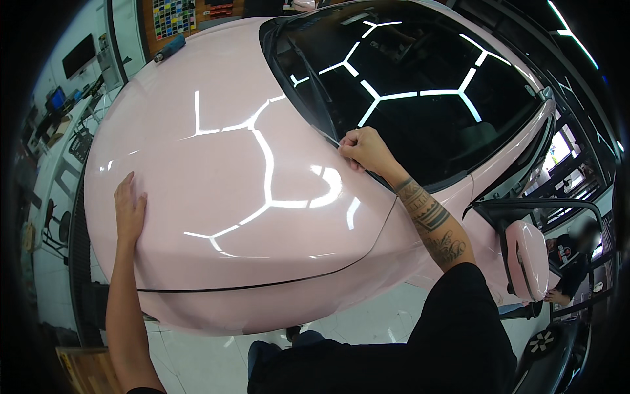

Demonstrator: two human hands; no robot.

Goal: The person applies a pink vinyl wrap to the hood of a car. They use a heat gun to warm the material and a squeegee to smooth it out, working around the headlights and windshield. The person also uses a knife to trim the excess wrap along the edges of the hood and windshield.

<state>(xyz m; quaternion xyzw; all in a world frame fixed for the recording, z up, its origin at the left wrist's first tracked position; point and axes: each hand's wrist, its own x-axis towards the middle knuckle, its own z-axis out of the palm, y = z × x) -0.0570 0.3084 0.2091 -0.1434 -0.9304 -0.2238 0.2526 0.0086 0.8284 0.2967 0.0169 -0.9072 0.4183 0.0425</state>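
A glossy pink car hood spreads before me, with bright ceiling lights mirrored in it. Fingers stretched out, my left hand rests at the hood's front left part and holds nothing. My right hand is closed in a pinch at the hood's rear edge, beside the dark windshield. From its fingertips a thin pale strip runs along that edge toward the wiper. Whether the strip is film or a slim tool is too small to tell.
A blue heat gun lies at the hood's far left edge. The pink side mirror juts out at right, with another person beyond it. A long desk runs along the left. Color samples hang at the back.
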